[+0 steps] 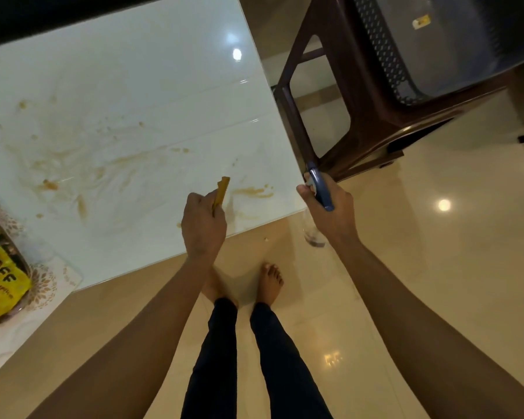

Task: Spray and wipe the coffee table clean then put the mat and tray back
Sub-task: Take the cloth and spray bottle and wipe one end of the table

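The left hand [202, 225] is curling its fingers round a folded mustard-yellow cloth [221, 190], whose stiff edge is sticking up past the thumb and knuckles. The hand is hovering over the near edge of the coffee table [152, 86]; whether the cloth is touching the top cannot be told. The right hand [330, 210] is gripping the blue head of a spray bottle [318, 189], fingers wrapped round the trigger part, and the clear body of the bottle is hanging below the hand, pale and hard to make out against the floor. This hand is sitting just beyond the table's near right corner, over the floor rather than the top.

The coffee table is showing a glossy white surface, faintly veined like marble, with ceiling lights glinting in it. Brown smears and dried spots are lying across much of it: a streak just beside the cloth, longer swirled marks toward the middle and left, and scattered flecks farther back.

At the left edge of the view a white mat [43, 282] with a gold leaf pattern is lying on the table's near corner and overhanging it. A tray [15, 234] is resting on it, mostly cut off by the frame, carrying a yellow packet [0, 279].

The person is standing barefoot in dark trousers on shiny cream floor tiles [436, 267]. A dark brown chair [375, 95] is standing just beyond the table's right side.
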